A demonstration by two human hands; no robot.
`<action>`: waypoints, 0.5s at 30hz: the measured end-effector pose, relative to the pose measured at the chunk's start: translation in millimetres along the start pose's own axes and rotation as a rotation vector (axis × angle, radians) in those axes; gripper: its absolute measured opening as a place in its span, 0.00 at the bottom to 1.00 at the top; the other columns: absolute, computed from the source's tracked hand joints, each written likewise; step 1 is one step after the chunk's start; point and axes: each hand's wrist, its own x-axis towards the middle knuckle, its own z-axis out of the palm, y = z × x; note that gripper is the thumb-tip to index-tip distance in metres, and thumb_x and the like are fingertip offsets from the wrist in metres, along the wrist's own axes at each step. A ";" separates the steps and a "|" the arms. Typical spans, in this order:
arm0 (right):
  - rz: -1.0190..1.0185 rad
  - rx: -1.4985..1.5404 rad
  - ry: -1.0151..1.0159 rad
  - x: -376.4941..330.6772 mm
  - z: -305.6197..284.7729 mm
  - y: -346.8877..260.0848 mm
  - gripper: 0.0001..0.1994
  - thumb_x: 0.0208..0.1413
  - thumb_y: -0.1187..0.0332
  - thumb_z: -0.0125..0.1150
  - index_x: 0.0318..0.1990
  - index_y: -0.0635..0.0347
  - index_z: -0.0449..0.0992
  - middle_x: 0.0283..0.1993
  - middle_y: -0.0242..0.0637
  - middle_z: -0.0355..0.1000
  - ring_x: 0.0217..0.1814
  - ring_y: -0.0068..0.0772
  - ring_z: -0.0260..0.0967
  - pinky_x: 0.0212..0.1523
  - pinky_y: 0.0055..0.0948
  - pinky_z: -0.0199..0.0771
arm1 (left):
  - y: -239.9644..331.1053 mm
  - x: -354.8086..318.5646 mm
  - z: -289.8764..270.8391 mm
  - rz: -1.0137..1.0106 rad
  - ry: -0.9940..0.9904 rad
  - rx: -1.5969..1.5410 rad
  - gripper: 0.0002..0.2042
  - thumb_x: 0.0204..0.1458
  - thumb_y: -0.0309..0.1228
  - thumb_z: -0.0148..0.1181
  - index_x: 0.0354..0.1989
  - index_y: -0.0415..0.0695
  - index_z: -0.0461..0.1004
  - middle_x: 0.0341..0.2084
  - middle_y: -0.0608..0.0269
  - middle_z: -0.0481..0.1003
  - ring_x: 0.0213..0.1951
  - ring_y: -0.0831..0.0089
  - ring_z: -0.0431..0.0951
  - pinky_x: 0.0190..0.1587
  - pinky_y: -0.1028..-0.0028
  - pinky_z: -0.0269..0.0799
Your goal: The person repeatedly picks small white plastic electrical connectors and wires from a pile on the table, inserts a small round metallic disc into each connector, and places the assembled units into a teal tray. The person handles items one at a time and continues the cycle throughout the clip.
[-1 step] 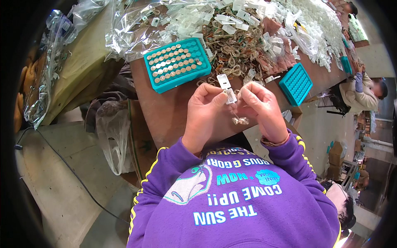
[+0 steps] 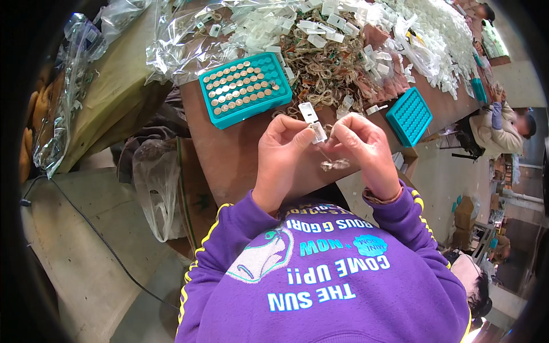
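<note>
Above the brown counter's [image 2: 226,157] near edge, the left hand [image 2: 281,154] pinches an open, hinged white plastic case [image 2: 309,114], its long axis slanting toward the far edge, lid outermost; the right hand's [image 2: 363,147] fingertips press together beside it, any grip unclear. Below dangles a thin, coiled wire [image 2: 336,164]. A teal plastic tray of round metal cells [image 2: 251,114] and tangled wire bundles [image 2: 323,71] crowd beyond.

Plastic cases [image 2: 315,40] lie on the wire heap [image 2: 323,77]; left of it, a button-cell tray [image 2: 251,113]; right, another tray [image 2: 409,117]; before the heap, a hinged case [image 2: 312,120]
</note>
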 end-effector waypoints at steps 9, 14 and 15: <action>-0.258 -0.519 0.106 -13.2 11.1 16.1 0.06 0.55 0.74 0.63 0.37 0.69 0.78 0.33 0.31 0.76 0.35 0.16 0.71 0.35 0.18 0.71 | 0.0 -6.4 7.3 0.177 0.133 0.272 0.08 0.50 0.21 0.67 0.33 0.41 0.71 0.30 0.68 0.76 0.35 0.83 0.76 0.39 0.83 0.73; -0.238 -0.473 0.141 -14.4 13.6 17.9 0.04 0.54 0.76 0.61 0.34 0.69 0.77 0.30 0.30 0.76 0.29 0.16 0.73 0.31 0.16 0.72 | -0.9 -7.7 8.8 0.243 0.141 0.347 0.08 0.49 0.20 0.67 0.32 0.40 0.71 0.29 0.69 0.75 0.34 0.83 0.76 0.39 0.82 0.72; -0.299 -0.522 0.152 -14.6 14.0 17.0 0.03 0.54 0.77 0.61 0.34 0.69 0.76 0.30 0.30 0.76 0.28 0.16 0.73 0.30 0.16 0.72 | -1.1 -7.6 8.8 0.258 0.145 0.378 0.08 0.49 0.20 0.67 0.32 0.40 0.71 0.29 0.69 0.75 0.34 0.83 0.76 0.39 0.82 0.72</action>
